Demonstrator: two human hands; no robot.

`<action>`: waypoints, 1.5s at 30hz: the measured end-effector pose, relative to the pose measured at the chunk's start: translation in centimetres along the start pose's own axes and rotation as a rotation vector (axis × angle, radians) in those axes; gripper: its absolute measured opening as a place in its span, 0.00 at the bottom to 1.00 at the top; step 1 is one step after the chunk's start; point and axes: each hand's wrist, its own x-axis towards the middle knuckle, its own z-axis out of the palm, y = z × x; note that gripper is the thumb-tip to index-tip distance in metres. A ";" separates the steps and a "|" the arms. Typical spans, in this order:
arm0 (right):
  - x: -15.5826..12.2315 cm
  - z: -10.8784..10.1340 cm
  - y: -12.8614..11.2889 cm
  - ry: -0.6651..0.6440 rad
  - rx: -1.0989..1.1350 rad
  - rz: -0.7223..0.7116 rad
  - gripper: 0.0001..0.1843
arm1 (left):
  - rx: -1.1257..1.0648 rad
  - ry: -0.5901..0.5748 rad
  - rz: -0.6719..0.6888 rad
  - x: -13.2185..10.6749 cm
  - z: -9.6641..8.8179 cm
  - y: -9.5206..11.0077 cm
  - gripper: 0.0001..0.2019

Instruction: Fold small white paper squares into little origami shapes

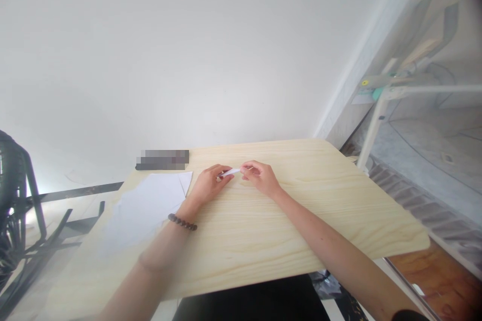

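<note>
L hand [211,183] and R hand [260,178] are both on one white slip [231,172], prob. paper: L has its L end btwn thumb and fingers, R pinches the other end w/ thumb and fingertips. Narrow grip each side; hands near each other but apart, slip bridging the gap. It's over the table [301,210], abt mid-width, nearer the back edge; can't tell if any part touches the wood. Bracelet [183,221] on the L wrist.

Progress, judging by eye: slip looks narrow, prob. folded, so some shaping seems done. It's seen near edge-on and partly under fingers, so no. of folds, and whether it's finished, can't be told. Sheets [150,200] lie flat and overlapping on the table's L side, beside the L forearm; they look unfolded, i.e. not worked yet, count unclear.

Containers: none in either hand. Dark item [163,160] at back L, just behind the sheets, is pixelated; poss. a case, contents unknown. Crumpled plastic [327,283] below the front edge, R of the lap [248,301], may be a bag; can't tell what's inside.

Further out: chair [11,155] far L, white frame [374,130] to R, wall [226,60] behind.
</note>
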 end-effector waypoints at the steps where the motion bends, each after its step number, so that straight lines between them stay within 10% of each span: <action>1: 0.0 0.0 0.0 0.001 -0.004 -0.001 0.14 | -0.008 -0.004 0.000 0.0 0.0 0.0 0.14; 45: 0.2 -0.4 0.2 -0.120 -0.333 -0.116 0.07 | 0.063 -0.121 -0.050 -0.4 -0.4 -0.6 0.14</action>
